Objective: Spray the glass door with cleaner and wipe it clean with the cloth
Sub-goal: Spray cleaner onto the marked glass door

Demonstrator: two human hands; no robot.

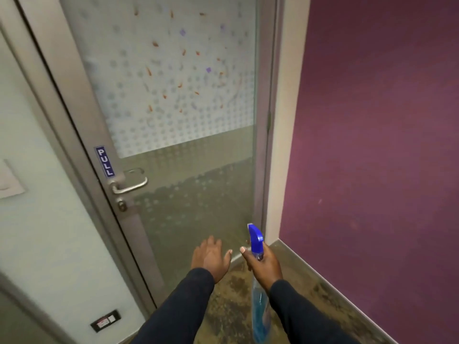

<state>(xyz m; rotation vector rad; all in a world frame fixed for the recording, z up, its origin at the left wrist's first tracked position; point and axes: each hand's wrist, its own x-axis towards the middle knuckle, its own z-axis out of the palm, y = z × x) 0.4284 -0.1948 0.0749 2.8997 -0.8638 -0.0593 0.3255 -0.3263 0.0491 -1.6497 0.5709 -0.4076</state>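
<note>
Right hand point(263, 265): curled round the neck of the spray bottle point(259, 309).
Left hand point(211, 256): spread flat, empty, just left of the bottle.
Glass door point(188, 170): ahead of the 2 hands; orange smears point(183, 52) well above them.
Cloth: unseen.
Advice: lift nozzle point(254, 232) toward smears, mist evenly.

A dark navy left sleeve point(178, 304) and matching right sleeve point(298, 311) reach the wrists.
</note>
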